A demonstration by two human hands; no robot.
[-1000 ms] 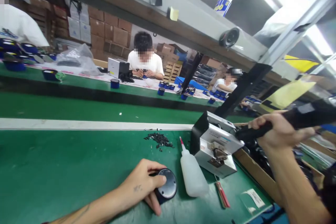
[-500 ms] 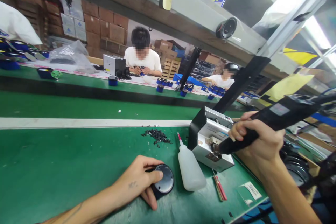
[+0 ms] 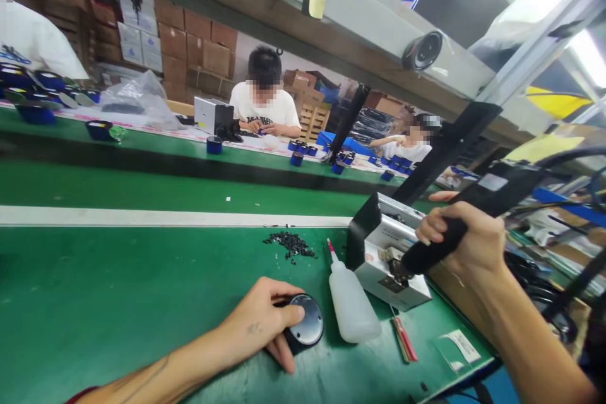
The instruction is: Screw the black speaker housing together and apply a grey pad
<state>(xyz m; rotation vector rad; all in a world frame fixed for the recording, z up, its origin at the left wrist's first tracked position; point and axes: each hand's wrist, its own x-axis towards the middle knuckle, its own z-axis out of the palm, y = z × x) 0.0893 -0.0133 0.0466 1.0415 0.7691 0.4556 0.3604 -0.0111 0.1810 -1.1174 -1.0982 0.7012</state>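
Right hand (image 3: 466, 246) w/ black driver (image 3: 454, 233) has dropped its tip onto feeder box (image 3: 392, 265); left hand (image 3: 262, 325) clamps round disc (image 3: 307, 327) to pin it flat.

I count one round black disc (image 3: 303, 327) under my left hand (image 3: 258, 328), one electric screwdriver (image 3: 466, 218) in my right hand (image 3: 468, 243), one white squeeze bottle (image 3: 353, 303), one grey box (image 3: 391, 259), two seated co-workers upper centre.
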